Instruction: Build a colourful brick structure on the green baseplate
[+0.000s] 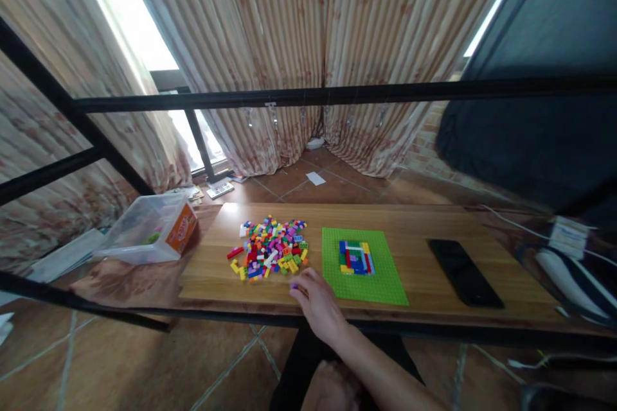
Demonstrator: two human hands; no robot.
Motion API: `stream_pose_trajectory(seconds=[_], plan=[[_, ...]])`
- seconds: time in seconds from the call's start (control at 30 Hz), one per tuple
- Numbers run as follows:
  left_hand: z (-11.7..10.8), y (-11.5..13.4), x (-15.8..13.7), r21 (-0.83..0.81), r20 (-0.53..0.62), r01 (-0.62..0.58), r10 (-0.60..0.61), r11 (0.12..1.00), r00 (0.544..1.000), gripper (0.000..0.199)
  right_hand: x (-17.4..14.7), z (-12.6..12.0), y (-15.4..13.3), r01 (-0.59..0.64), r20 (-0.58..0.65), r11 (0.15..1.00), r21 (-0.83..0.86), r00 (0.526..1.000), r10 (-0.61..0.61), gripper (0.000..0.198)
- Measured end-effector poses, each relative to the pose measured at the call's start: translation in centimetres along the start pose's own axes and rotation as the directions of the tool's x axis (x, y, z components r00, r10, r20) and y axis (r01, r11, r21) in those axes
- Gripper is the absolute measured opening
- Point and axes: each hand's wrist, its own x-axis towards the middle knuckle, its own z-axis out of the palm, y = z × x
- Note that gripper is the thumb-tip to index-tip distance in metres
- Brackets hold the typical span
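My right hand (315, 302) is over the front part of the wooden table, between a heap of bricks and a baseplate. Its thumb and forefinger pinch a small purple brick (294, 286), partly covered by the fingers. The mixed toy bricks (272, 247) lie in a loose heap just beyond it to the left. On the right is the green studded baseplate (385, 276), bearing a low rectangular build (357, 258) of blue, red, yellow, white and green bricks. My left hand (332, 388) is low near my lap, under the right forearm, blurred, with its fingers unclear.
A clear plastic box (139, 231) with an orange label stands left of the wooden table (414, 225). A black phone (465, 273) lies to the right. A dark metal rail (289, 99) crosses beyond the table, before the curtains (260, 26). A bag-like object (573, 276) sits far right.
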Motion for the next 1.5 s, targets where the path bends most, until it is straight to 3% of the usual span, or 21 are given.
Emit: stream_pose_trajectory(seconds=[0.07,0.17,0.3,0.43,0.87,1.0,1.2,1.37,1.5], plan=[[-0.3,0.0,-0.2,0.025,0.079,0.03,-0.032,0.999,0.996,0.02,-1.5,-1.7,1.7,-0.025,-0.058,0.99,0.141,0.998,0.033,0.014],[-1.0,0.5,-0.5,0.06,0.142,0.066,-0.074,0.996,0.987,0.017,-3.2,-4.6,4.8,-0.055,-0.141,0.974,0.221,0.986,0.088,0.018],[-2.0,1.4,-0.5,0.067,0.124,0.09,-0.098,0.994,0.987,0.015,-4.0,-8.2,8.8,-0.155,-0.318,0.959,0.235,0.92,0.227,0.026],[-2.7,2.0,-0.6,0.076,0.149,0.116,-0.127,0.99,0.981,0.014,-4.3,-9.6,10.9,-0.23,-0.381,0.929,0.29,0.863,0.332,0.035],[-1.6,1.7,-0.4,0.175,0.112,0.006,-0.026,0.984,0.993,0.015,-5.3,-6.5,9.4,-0.269,-0.28,0.913,0.306,0.891,0.357,0.039],[-1.4,1.7,-0.4,0.168,0.114,0.025,-0.044,0.985,0.993,0.014,-4.6,-5.4,8.3,-0.25,-0.234,0.924,0.289,0.917,0.321,0.036],[-0.9,1.3,-0.2,0.161,0.041,-0.013,0.006,0.987,0.999,0.014,0.0,-2.6,4.6,-0.055,-0.13,0.997,0.06,0.99,0.063,0.023],[0.3,0.5,0.0,0.144,0.019,-0.01,0.008,0.99,1.0,0.015,2.2,-0.6,3.3,-0.034,-0.056,0.99,-0.134,0.998,0.026,0.017],[1.8,0.0,0.3,0.133,0.031,0.041,-0.045,0.99,0.998,0.014,2.4,-0.2,3.8,0.0,-0.055,0.982,-0.189,0.998,-0.011,0.018]])
